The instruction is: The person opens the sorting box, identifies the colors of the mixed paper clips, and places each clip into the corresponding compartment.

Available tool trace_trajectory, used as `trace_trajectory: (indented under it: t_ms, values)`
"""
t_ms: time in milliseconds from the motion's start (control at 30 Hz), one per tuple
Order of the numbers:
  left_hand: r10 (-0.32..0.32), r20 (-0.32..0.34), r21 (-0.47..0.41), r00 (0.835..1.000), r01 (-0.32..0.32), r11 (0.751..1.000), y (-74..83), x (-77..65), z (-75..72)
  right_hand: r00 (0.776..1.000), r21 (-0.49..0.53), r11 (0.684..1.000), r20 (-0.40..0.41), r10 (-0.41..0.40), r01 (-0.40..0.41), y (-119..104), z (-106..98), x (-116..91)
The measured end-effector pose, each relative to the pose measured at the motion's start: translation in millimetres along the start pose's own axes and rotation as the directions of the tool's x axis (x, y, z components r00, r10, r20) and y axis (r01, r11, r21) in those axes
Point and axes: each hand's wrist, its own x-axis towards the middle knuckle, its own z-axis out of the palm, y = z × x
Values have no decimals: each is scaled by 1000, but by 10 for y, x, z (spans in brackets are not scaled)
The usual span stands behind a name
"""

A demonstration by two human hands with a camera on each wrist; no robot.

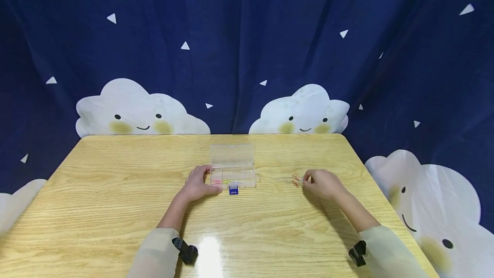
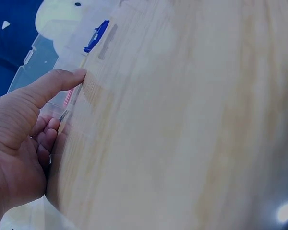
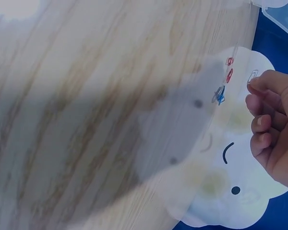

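A clear plastic box with compartments (image 1: 250, 175) lies with its lid (image 1: 232, 155) raised at the back. My left hand (image 1: 196, 183) grips the box's left end, thumb along the front edge. Pink paper clips (image 1: 217, 182), yellow paper clips (image 1: 227, 182) and a pale one (image 1: 238, 182) sit in its front compartments. Off to the right, my right hand (image 1: 325, 183) pinches a white paper clip (image 3: 252, 76) between thumb and forefinger, above the table. Red paper clips (image 3: 229, 75) and a blue paper clip (image 3: 221, 95) lie close beside the fingertips.
A blue latch (image 1: 233, 190) projects from the box's front. The wooden table (image 1: 127, 183) ends at a dark blue curtain (image 1: 231, 33) printed with white clouds. Each sleeve carries a black wrist camera, one left (image 1: 188, 253) and one right (image 1: 357, 253).
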Motion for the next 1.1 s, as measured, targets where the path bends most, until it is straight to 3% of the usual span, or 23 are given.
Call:
trace_trajectory:
  t_ms: [633, 1100]
  values:
    - [8, -6, 12, 1000, -8, 1000, -6, 6, 1, 998, 10, 998, -12, -69, 69, -289, 18, 104]
    - [11, -12, 28, 1000, -10, 1000, -2, 9, 1, 992, 33, 993, 42, -117, 116, -527, 98, 227]
